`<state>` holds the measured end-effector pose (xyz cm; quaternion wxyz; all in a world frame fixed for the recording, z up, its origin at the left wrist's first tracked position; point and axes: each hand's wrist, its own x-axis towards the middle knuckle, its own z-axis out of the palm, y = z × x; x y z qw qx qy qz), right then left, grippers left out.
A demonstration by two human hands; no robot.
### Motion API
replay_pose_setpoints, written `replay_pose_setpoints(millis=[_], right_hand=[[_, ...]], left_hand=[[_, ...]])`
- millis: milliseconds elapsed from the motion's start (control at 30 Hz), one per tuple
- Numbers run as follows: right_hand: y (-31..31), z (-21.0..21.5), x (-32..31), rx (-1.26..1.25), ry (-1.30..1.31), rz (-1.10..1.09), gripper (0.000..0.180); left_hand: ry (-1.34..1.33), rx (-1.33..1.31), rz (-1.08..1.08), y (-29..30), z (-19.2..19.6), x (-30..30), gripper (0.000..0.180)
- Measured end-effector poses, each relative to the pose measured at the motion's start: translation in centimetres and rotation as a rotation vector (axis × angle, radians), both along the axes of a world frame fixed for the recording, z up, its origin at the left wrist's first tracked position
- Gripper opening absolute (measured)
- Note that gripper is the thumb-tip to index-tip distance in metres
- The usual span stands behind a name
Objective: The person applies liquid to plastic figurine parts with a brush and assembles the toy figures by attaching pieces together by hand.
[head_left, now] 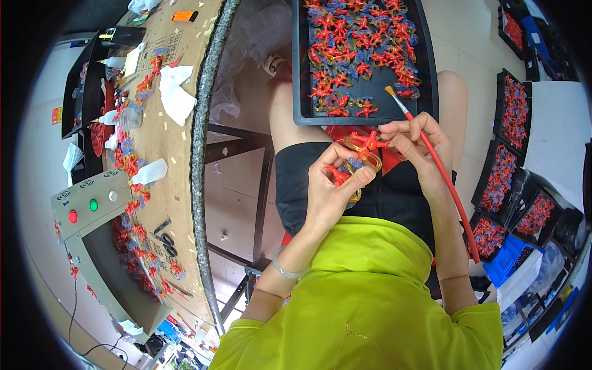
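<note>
Above my lap, my left hand [333, 188] is closed around small red plastic figurines with yellow loops and blue bits. One red figurine [371, 142] sticks up from it, arms out. Its far arm meets the fingertips of my right hand [419, 145], which are pinched together there. A long paintbrush [449, 179] with a red handle is also tucked in my right hand; its bristles point up and left, over the near edge of a black tray [298, 74]. Many similar figurines [361, 43] fill that tray, which rests across my knees. My fingers hide part of the held pieces.
To the left runs a workbench [185, 154] with a white bottle [150, 172], white tissue [177, 94], black scissors [166, 243], an orange lighter [184, 16] and a grey machine [92, 213] with coloured buttons. More black trays of figurines [517, 111] stand at the right.
</note>
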<state>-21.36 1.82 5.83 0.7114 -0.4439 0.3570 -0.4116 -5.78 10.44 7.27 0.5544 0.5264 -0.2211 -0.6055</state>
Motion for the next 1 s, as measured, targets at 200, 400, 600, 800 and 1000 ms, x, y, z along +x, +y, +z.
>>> replay_pose_setpoints(millis=[200, 400, 600, 800, 1000], right_hand=[[-0.1, 3.0, -0.6, -0.249, 0.167, -0.013, 0.025], [1.6, 5.0, -0.4, -0.590, 0.378, 0.091, 0.020], [1.9, 5.9, -1.0, -0.625, 0.431, 0.071, 0.010], [1.7, 5.1, -0.4, -0.398, 0.445, 0.041, 0.007], [-3.1, 1.8, -5.7, -0.447, 0.519, -0.229, 0.032]], left_hand=[[-0.031, 0.038, 0.018, 0.2, -0.3, 0.1, 0.022], [-0.118, 0.047, 0.040, -0.3, 0.4, -0.3, 0.021], [-0.204, 0.072, 0.036, -0.2, 0.6, -0.9, 0.022], [-0.370, 0.054, 0.102, 1.5, -0.1, 0.1, 0.023], [-0.669, 0.509, 0.212, 12.6, -3.0, 7.8, 0.023]])
